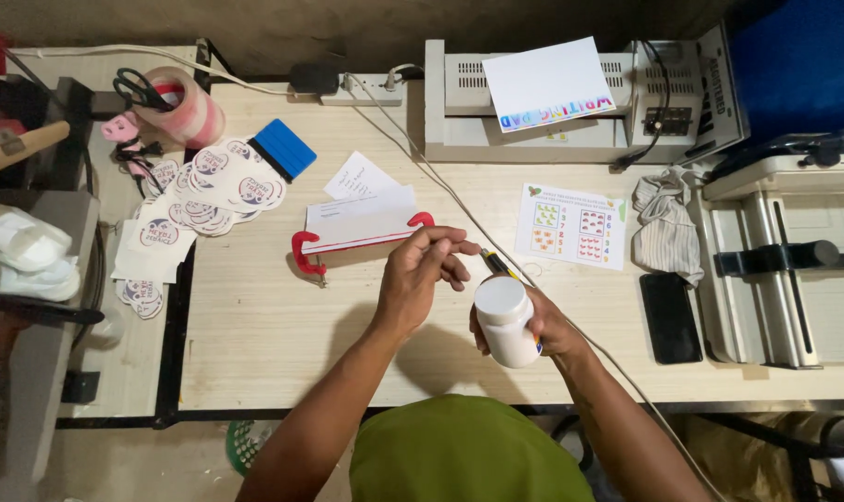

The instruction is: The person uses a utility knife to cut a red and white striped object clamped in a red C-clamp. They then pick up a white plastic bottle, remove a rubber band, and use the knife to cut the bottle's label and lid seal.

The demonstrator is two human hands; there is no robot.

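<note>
white plastic bottle [507, 322] sits upright in your right hand [541, 327], fingers wrapped round its lower body, above the table's [273, 325] near edge. your left hand [420, 272] pinches a thin yellow-tipped tool [494, 263] toward its cap. it looks light, stiff, smooth; grip mid-body, since the sides could slip.

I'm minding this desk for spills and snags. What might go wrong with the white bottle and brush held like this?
The white bottle is held in the right hand above bare wood; a slip might spill it near the printed sheet. The left hand holds a thin brush over the white cable, which could snag. The phone lies close by.
</note>
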